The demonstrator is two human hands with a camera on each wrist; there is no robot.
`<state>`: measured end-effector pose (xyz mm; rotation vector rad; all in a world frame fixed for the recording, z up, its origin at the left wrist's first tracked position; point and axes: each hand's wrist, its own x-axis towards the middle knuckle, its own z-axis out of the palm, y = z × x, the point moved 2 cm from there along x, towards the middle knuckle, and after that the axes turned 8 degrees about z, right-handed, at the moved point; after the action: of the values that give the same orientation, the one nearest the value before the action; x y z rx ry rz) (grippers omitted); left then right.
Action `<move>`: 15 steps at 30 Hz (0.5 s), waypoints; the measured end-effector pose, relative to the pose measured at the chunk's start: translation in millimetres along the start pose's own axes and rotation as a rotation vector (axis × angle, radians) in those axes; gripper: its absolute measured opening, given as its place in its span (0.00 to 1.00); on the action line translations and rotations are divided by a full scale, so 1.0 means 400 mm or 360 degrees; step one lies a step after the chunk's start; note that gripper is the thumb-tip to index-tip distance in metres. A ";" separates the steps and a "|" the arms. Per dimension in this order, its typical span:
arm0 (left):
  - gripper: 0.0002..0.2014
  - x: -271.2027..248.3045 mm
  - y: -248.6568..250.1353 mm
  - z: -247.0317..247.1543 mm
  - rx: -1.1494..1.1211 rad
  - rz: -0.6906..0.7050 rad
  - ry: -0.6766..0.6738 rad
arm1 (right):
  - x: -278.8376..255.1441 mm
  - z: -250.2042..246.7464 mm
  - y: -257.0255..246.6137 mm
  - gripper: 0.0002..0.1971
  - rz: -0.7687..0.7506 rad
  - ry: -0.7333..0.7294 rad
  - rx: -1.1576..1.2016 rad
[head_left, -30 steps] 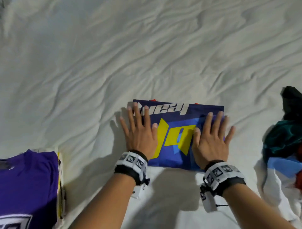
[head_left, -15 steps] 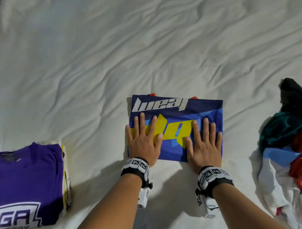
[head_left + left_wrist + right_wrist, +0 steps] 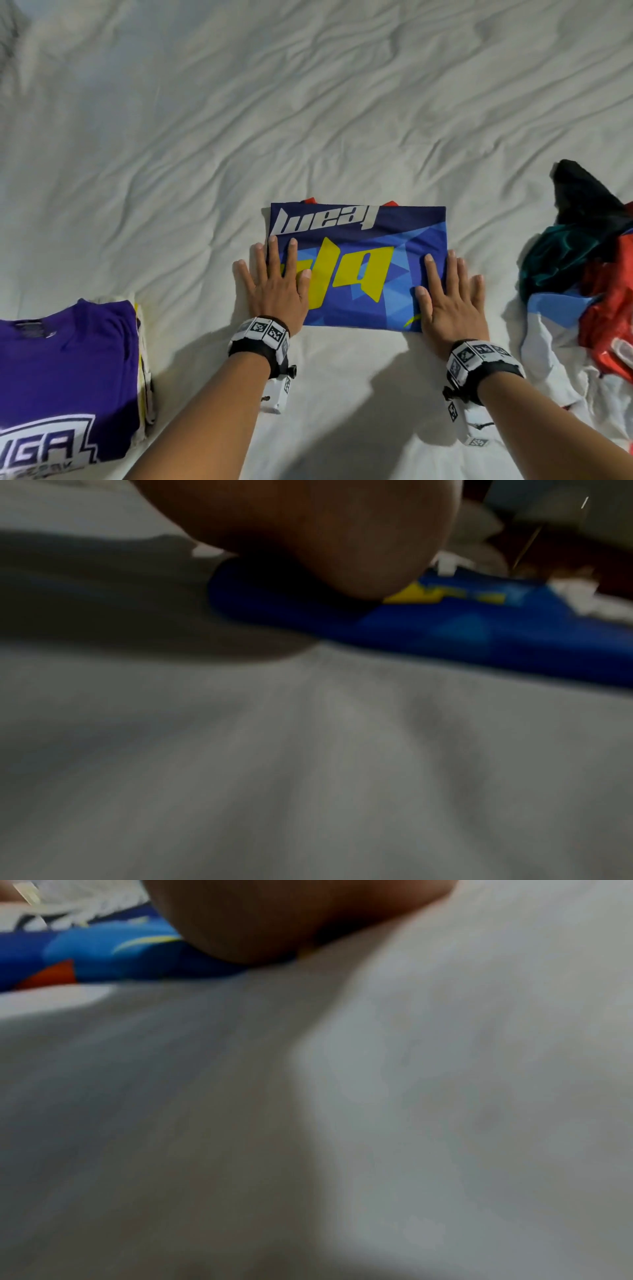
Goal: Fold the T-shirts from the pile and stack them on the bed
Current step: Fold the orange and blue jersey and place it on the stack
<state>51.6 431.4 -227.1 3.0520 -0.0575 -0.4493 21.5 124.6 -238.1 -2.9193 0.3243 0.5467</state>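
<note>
Rumpled white bedsheet (image 3: 308, 102) fills your view. Folded blue T-shirt with yellow and white lettering (image 3: 356, 274) lies flat on it, directly ahead of you. Your left hand (image 3: 274, 291) rests palm-down over the shirt's left edge, fingers straight and spread, grasping nothing. Your right hand (image 3: 448, 298) does the same at the right edge. Half a second ago both hands sat closer together over the yellow print; now they have slid apart, so the outer fingers of each lie on the sheet. Shirt itself has not moved. Stack of folded shirts topped by a purple one (image 3: 65, 373) sits at your left. Loose pile of black, teal, red and white garments (image 3: 589, 291) sits at your right. Both wrist views are blurred; each shows only palm on blue fabric.
</note>
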 end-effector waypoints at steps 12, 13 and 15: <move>0.19 0.053 0.451 -0.162 -0.0345 0.0447 -0.0326 | -0.086 -0.066 0.058 0.16 0.0528 0.0083 0.0777; 0.23 0.068 0.479 -0.161 -0.0312 0.0411 -0.0427 | -0.088 -0.060 0.048 0.18 0.0557 0.0024 0.0779; 0.34 0.093 0.520 -0.155 -0.0263 0.0322 -0.0579 | -0.089 -0.043 0.031 0.23 0.0550 -0.0093 0.0649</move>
<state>99.0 225.2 -165.7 2.7289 -0.3228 -0.9325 -8.2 115.9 -210.3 -2.4601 0.8343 0.5342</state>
